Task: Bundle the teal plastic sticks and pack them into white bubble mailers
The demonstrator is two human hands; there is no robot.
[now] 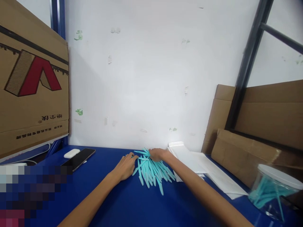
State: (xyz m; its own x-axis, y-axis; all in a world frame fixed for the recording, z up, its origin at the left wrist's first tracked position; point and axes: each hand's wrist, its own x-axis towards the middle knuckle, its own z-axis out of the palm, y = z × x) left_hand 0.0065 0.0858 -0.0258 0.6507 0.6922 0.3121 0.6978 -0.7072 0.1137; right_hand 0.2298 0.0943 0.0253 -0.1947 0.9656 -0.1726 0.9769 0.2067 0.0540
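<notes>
A loose heap of slim turquoise plastic sticks with tapered ends lies fanned out on the blue tabletop, near the wall. At the heap's left edge is my left hand, its fingers bent inward and its fingertips close to the stick ends. What it pinches, if anything, is hidden. My right hand reaches over the far end of the heap, closed on some of the sticks there. Its fingertips are partly hidden behind the hand. Most sticks point toward me.
White envelopes lie right of the heap. A clear jar with a white lid holds more turquoise sticks. At left are a phone, a white case and a large carton; cardboard stands at right.
</notes>
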